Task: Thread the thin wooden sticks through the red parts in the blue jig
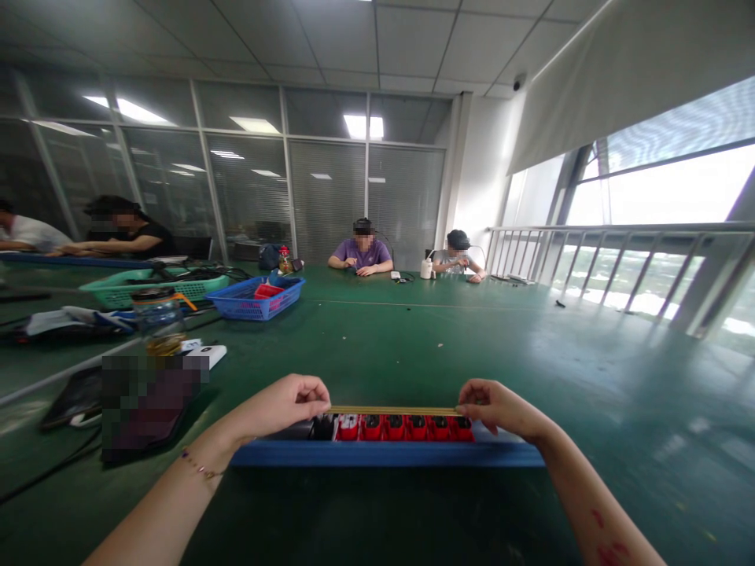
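A thin yellowish strip (394, 409) stretches between my two hands, just above a row of red and black parts (395, 428). These parts sit in a long blue tray or rail (389, 454) near the table's front. My left hand (298, 399) pinches the strip's left end between thumb and fingers. At the right end, my right hand (487, 405) pinches the strip in the same way. Both hands are over the back side of the blue rail. One part at the left of the row is black, and the one beside it has a white top.
On the green table (377, 346) at left are a dark pouch (153, 409), a glass jar (158, 322), a green basket (118, 295) and a blue basket (259, 305) with a red item. People (362, 255) sit at the far side.
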Demonstrator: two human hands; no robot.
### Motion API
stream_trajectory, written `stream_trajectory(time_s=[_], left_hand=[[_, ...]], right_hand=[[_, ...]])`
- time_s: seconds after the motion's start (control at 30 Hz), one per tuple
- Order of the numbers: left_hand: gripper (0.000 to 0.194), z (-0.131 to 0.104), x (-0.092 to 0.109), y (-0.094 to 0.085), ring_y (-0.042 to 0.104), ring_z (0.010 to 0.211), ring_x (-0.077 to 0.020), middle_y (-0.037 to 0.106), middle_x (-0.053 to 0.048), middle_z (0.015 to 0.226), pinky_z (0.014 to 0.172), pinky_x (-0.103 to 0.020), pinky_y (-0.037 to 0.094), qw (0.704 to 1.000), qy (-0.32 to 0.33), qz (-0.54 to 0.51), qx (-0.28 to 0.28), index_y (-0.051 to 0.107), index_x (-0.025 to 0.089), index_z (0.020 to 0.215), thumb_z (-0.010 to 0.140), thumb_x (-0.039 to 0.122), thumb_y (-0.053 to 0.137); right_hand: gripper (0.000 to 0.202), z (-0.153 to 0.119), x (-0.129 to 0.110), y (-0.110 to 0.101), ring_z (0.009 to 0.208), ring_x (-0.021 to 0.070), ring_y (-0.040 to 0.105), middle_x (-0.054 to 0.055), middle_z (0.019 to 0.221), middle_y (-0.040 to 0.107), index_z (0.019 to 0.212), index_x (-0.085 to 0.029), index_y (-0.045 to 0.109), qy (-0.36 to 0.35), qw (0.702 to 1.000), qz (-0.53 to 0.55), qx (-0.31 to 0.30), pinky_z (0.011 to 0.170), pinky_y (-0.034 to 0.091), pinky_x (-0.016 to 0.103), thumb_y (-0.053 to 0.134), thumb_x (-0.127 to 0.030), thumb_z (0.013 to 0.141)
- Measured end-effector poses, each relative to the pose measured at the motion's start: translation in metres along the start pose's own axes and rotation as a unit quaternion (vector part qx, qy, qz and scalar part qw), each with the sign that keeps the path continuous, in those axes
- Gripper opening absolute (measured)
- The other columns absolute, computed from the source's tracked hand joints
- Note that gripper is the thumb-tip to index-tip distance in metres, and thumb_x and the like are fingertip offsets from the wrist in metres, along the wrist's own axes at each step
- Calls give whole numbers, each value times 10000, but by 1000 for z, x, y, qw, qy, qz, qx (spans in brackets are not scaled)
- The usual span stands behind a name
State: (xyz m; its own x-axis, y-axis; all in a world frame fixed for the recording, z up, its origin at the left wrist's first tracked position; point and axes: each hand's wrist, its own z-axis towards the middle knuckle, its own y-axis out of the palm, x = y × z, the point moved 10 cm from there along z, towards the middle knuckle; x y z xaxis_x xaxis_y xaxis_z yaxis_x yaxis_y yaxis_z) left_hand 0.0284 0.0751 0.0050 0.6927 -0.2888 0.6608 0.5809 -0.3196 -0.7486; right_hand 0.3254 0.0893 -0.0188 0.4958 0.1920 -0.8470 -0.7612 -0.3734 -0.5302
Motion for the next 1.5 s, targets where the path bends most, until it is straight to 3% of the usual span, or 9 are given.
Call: stream_trajectory(time_s=[0.37,0.6,0.77,0.93,1.5], left_hand=[[380,4,-18,2,522,656,-131,593,-8,735,567,-208,377,1000,-17,9,0,549,171,853,720,512,449],[378,3,-15,5,520,683,-134,595,-16,773,578,-207,371,1000,-11,-13,-16,550,175,869,729,508,436],[405,0,-18,-4,503,660,-133,579,-3,726,558,-200,353,1000,-20,10,-4,578,175,810,708,541,439],[420,1,-18,-8,503,636,-136,578,2,690,551,-201,350,999,-21,49,0,605,179,746,694,563,443],[390,-2,-13,-6,507,662,-136,578,2,713,577,-200,365,999,-22,28,-6,600,178,763,705,530,441]], right_hand=[[388,4,2,6,444,63,415,-13,620,534,890,-150,535,-9,999,-44,-10,382,324,171,557,-490,704],[393,4,3,8,482,70,411,-14,615,522,904,-153,551,-18,998,-58,-24,416,329,173,517,-506,732],[406,2,1,9,511,77,425,0,662,540,912,-154,553,-13,998,-59,-30,438,344,176,491,-519,744],[391,3,0,9,510,80,416,-5,631,534,894,-147,565,-21,998,-54,-24,447,329,180,521,-500,731],[360,3,-4,6,553,96,452,-5,628,541,856,-135,581,-48,998,-34,-13,497,348,197,564,-463,709]])
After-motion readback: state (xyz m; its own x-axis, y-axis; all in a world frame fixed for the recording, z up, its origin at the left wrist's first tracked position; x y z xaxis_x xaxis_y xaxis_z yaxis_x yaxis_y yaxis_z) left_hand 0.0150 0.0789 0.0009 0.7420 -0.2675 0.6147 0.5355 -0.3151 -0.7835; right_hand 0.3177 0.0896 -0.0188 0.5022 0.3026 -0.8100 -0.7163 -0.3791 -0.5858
